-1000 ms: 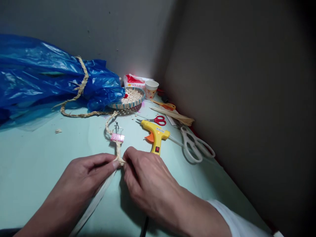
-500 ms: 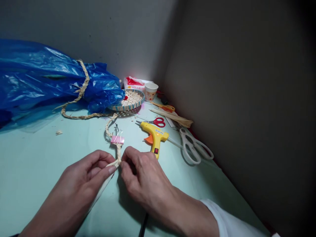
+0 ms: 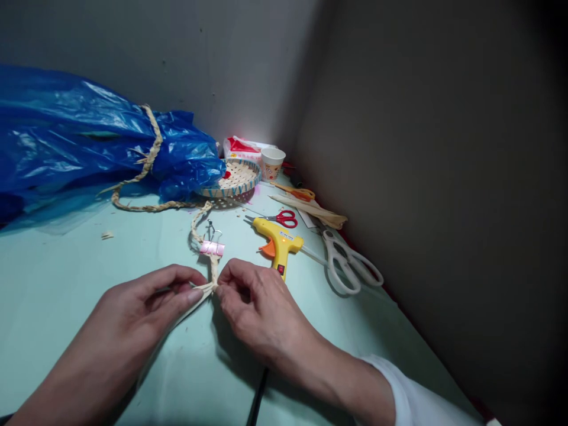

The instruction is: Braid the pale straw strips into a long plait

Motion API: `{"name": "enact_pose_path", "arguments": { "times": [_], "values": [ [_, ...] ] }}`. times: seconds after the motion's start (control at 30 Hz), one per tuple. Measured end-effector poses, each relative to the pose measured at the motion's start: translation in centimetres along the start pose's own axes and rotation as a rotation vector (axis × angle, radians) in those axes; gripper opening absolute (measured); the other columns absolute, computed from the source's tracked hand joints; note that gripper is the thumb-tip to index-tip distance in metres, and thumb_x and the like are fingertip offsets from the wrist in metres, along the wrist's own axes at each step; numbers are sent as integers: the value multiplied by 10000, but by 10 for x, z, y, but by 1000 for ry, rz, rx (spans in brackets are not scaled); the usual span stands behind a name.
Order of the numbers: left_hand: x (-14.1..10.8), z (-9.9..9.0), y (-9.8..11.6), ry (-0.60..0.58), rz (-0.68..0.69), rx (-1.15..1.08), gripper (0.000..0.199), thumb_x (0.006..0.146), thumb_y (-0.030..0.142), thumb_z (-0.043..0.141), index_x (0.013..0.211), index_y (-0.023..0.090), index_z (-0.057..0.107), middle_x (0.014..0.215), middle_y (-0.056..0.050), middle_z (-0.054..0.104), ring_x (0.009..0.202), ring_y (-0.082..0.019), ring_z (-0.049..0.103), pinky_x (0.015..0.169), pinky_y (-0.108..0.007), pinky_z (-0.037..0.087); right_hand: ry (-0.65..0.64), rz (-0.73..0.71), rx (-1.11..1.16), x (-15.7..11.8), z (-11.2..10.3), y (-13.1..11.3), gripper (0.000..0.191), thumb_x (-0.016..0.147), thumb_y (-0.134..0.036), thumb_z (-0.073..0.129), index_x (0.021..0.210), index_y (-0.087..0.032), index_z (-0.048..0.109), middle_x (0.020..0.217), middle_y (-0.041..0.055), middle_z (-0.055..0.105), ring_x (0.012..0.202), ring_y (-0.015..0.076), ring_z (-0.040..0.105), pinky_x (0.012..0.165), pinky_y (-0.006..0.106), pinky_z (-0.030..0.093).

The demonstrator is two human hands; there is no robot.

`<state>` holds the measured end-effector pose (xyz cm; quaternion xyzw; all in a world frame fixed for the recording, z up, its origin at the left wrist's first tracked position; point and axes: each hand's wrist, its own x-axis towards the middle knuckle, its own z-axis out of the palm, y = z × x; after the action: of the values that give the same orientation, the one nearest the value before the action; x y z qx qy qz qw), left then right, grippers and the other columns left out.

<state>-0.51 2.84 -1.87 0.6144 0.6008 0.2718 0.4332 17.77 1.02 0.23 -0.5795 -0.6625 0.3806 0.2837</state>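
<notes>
A pale braid (image 3: 214, 269) of flat plant-like strips runs down from a pink binder clip (image 3: 212, 248) on the table. My left hand (image 3: 153, 305) pinches loose strips (image 3: 195, 305) at the braid's lower end between thumb and index finger. From the other side, my right hand (image 3: 248, 296) closes its fingertips at the same end; the strand in them is mostly hidden. Above the clip, the finished braid curls back towards a longer braided rope (image 3: 153, 148) wrapped around a blue plastic bag (image 3: 71, 130).
A yellow glue gun (image 3: 278, 239) lies just beyond my right hand. Red-handled scissors (image 3: 286, 219), large white-handled scissors (image 3: 350, 263) and orange-handled scissors (image 3: 302, 193) lie to the right. Behind are a woven basket (image 3: 239, 188), a paper cup (image 3: 272, 163) and a red-and-white packet (image 3: 242, 149).
My left hand has shifted slightly left and up, drawing its strips outward to the left. The right hand stays at the braid's end, barely moved.
</notes>
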Motion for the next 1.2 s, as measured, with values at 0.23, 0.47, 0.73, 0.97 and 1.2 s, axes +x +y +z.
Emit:
{"name": "enact_pose_path", "arguments": {
  "times": [0.23,0.47,0.73,0.97,1.2],
  "values": [
    [0,3,18,61,-51,128,357,630,632,651,639,277,680,633,4,711,664,-226,647,559,-236,478,30,-30,-17,-2,4,0,116,857,-170,524,745,-197,537,610,-47,514,569,98,433,537,232,249],
    [-13,7,8,257,305,315,214,848,508,614,758,318,657,712,67,698,626,-155,627,579,-221,451,47,-21,-112,-3,5,-3,111,851,-155,523,748,-184,549,599,-27,541,538,99,439,521,255,220],
    [-23,14,-17,383,1011,671,210,993,169,448,1009,214,653,948,-39,717,781,-180,681,691,-306,443,63,44,-54,-3,12,-1,128,857,-200,521,738,-184,564,626,-16,583,563,108,466,530,250,242],
    [-28,20,-31,417,1099,702,215,956,82,510,1097,121,668,901,-82,746,818,-191,685,789,-326,480,47,45,151,-3,14,3,155,882,-190,515,761,-181,611,667,-14,602,621,115,499,572,223,316],
    [-36,35,-70,466,1145,818,514,895,21,507,1402,93,553,1211,-177,757,1047,-274,717,917,-392,480,-48,181,532,2,14,8,88,840,-176,575,755,-175,600,578,-37,553,491,95,430,496,207,313]
  ]
}}
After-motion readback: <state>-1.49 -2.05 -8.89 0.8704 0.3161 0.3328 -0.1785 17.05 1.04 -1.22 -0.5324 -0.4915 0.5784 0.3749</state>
